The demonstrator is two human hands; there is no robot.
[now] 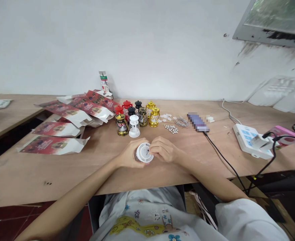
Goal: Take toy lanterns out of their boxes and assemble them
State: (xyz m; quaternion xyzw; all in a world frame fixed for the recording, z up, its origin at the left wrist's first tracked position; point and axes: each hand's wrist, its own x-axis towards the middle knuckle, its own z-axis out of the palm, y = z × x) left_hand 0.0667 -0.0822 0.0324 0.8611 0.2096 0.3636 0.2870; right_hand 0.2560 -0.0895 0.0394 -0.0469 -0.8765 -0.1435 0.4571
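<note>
My left hand (130, 154) is wrapped round a small white lantern (143, 152), tipped so its round base faces me. My right hand (163, 149) pinches at that base with thumb and forefinger; what the fingertips hold is too small to make out. Both hands rest on the wooden table (62, 174) near its front edge. Just behind them stands a group of small toy lanterns (134, 115) in white, gold, red and black.
Flat red-and-white cartons (54, 144) lie at the left. Small silver button cells (171, 129) and loose bits lie right of the lanterns. A phone (198, 122) with a black cable, a white power strip (250, 140) and a pink device (285, 134) sit at the right.
</note>
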